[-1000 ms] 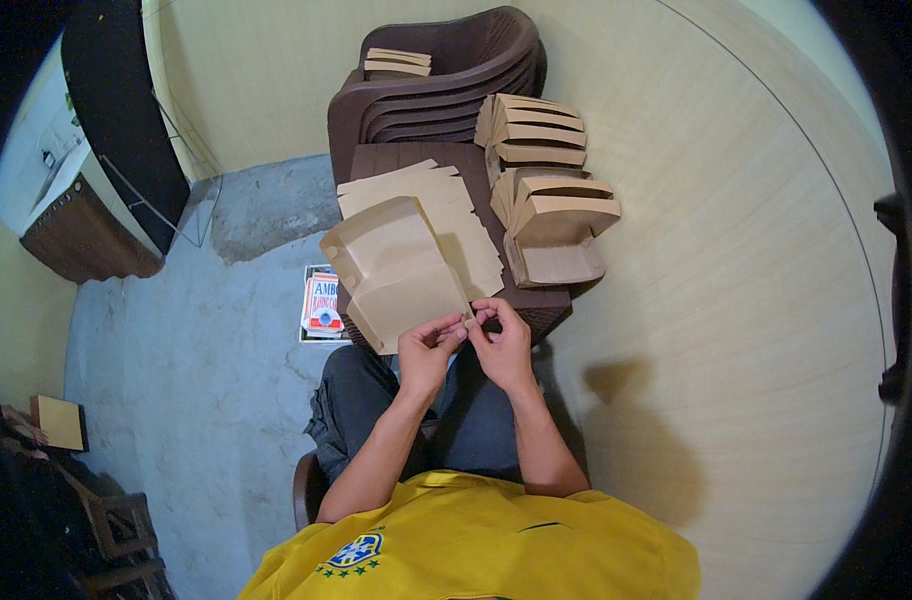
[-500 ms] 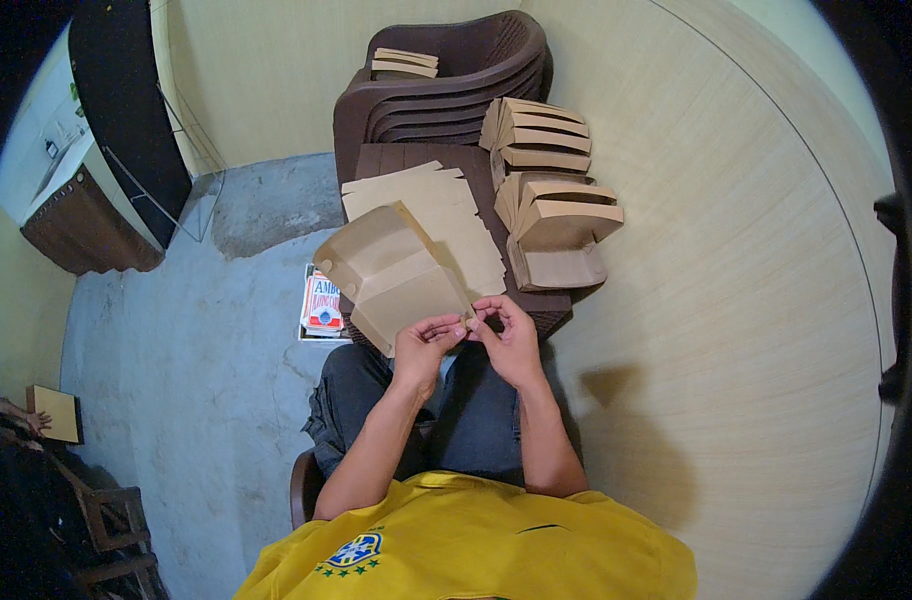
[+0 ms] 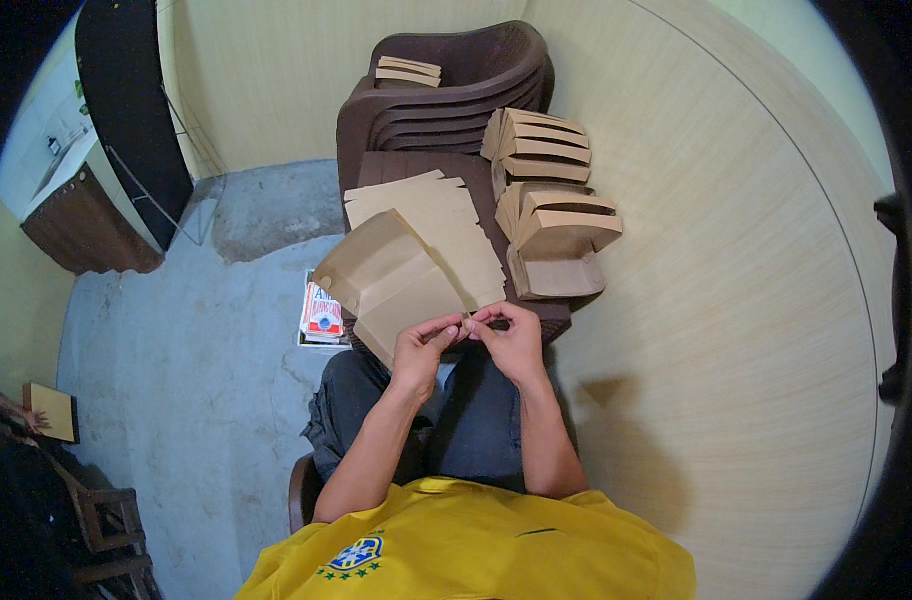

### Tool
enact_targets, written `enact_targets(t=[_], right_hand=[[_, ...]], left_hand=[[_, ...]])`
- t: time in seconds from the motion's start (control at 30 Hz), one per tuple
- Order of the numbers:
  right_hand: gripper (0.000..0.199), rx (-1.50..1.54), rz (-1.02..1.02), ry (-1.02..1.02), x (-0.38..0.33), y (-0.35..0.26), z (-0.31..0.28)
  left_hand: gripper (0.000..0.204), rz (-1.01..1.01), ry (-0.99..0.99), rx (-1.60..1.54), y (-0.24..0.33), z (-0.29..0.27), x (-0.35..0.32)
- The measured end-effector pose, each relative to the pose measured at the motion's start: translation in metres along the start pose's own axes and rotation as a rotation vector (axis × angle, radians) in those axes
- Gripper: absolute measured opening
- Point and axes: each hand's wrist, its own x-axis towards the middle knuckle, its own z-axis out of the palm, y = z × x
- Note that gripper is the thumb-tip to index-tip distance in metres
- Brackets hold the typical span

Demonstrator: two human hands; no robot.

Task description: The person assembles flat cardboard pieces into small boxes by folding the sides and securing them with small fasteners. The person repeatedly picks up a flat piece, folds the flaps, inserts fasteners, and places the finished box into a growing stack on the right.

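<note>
A partly folded brown cardboard box (image 3: 401,290) leans over my lap, its lid panel tilted up toward the far left. My left hand (image 3: 423,348) pinches the box's near right corner between thumb and fingers. Right beside it, my right hand (image 3: 508,340) grips the same corner, the two thumbs almost touching. The small flaps between the fingertips are mostly hidden. Just beyond the box, flat cardboard blanks (image 3: 441,205) lie stacked on a brown plastic chair seat (image 3: 406,162).
Folded cardboard boxes (image 3: 556,225) stand nested along the right side, by the wood-patterned wall (image 3: 716,300). More cardboard pieces (image 3: 408,72) rest on the stacked chairs (image 3: 446,110). A printed carton (image 3: 323,312) sits on the floor at left. Another person's hand (image 3: 38,420) touches a tan board (image 3: 53,411).
Both hands keep their hold on the box corner, with only slight finger movement. The whole scene has shifted slightly downward in view.
</note>
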Motion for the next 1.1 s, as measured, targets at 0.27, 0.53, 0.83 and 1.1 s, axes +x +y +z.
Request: enact_targets(t=[0.27, 0.53, 0.83, 1.1], right_hand=[[0.008, -0.145, -0.219, 0.124, -0.01, -0.008, 0.018], [0.018, -0.376, -0.354, 0.16, -0.009, -0.013, 0.026], [0.038, -0.639, -0.617, 0.149, -0.021, -0.018, 0.042], [0.047, 0.141, -0.235, 0.069, -0.011, 0.004, 0.028]], left_hand=[[0.026, -0.009, 0.048, 0.048, 0.002, -0.005, 0.011], [0.021, 0.086, 0.032, 0.062, -0.003, -0.003, 0.013], [0.017, 0.165, 0.153, 0.096, -0.001, 0.005, 0.021], [0.016, 0.297, 0.144, 0.387, 0.012, -0.004, 0.015]])
